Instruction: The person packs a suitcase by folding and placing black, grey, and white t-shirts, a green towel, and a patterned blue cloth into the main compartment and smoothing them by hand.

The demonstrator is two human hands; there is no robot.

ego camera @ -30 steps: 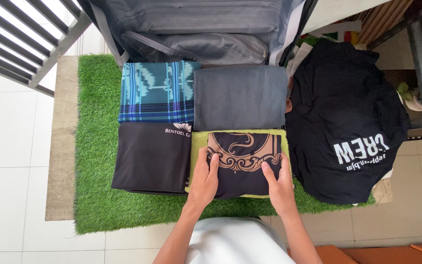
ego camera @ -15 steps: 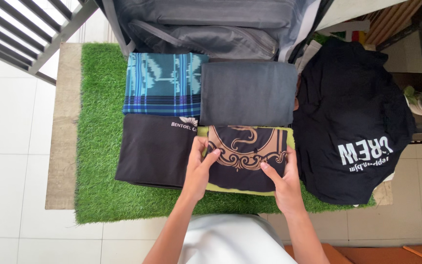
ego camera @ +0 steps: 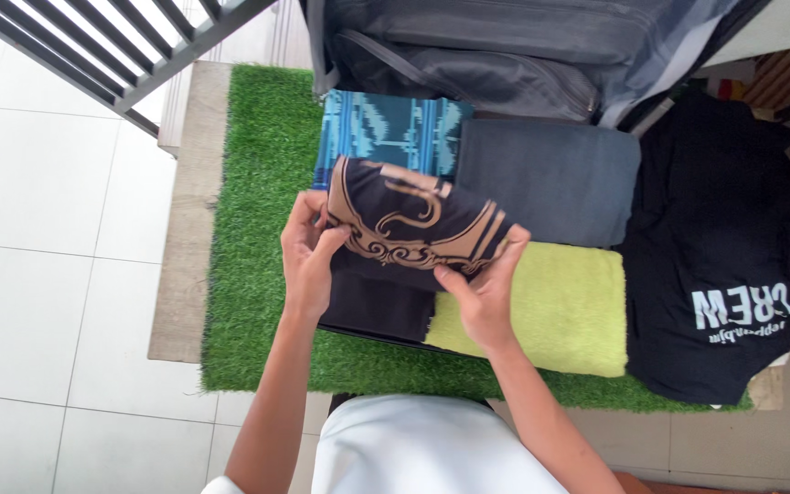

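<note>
A: Left hand (ego camera: 308, 256) gripped the folded dark garment with tan scrollwork (ego camera: 413, 229), lifted over the black folded shirt (ego camera: 381, 306)?

B: Yes. Right hand (ego camera: 482, 297) pinched its other edge. Lime towel (ego camera: 550, 311) lay bare; four folded pieces packed, apparently; black printed shirt (ego camera: 733, 247) remained outside the suitcase (ego camera: 505, 46).

We are looking almost straight down from a single head-worn camera, close above our own hands (ego camera: 395, 274), both forearms entering from the bottom edge. The view is facing a green turf mat (ego camera: 258, 238) on white floor tiles (ego camera: 48, 229), with an open suitcase (ego camera: 505, 55) cropping at the top edge and a black railing (ego camera: 121, 46) crossing the upper left corner.
</note>
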